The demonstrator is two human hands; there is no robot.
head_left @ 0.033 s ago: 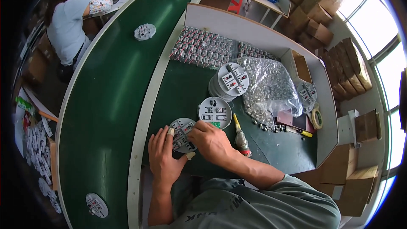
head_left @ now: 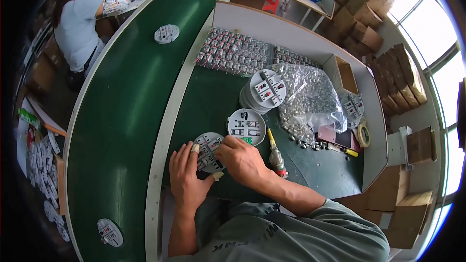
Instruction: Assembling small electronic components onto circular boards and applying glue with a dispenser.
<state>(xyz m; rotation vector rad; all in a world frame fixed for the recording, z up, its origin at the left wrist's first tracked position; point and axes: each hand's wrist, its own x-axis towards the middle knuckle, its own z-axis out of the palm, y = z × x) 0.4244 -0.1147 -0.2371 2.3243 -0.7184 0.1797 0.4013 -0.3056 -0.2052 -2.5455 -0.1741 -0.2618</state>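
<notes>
A round grey plastic housing (head_left: 209,157) with dark cross-shaped channels and small fitted parts lies at the bench's near left. My left hand (head_left: 186,174) rests along its left edge, fingers stretched and thumb apart at the near rim; pale covers wrap a fingertip and the thumb tip. Over the housing's right side, my right hand (head_left: 240,161) has its fingers pinched together, hiding whatever is between them. Just beyond that hand sits another round housing (head_left: 246,125), with a green circuit board (head_left: 246,140) at its near edge. A yellow-tipped, tape-wrapped screwdriver-like tool (head_left: 275,157) lies to the right.
Stacked round housings (head_left: 264,92) stand farther back, beside a clear bag of small metal parts (head_left: 310,97). Rows of small motor-like parts (head_left: 233,51) line the back. Tape (head_left: 363,135) lies at right. A green conveyor (head_left: 126,116) carrying housings runs left; a co-worker (head_left: 80,24) sits beyond.
</notes>
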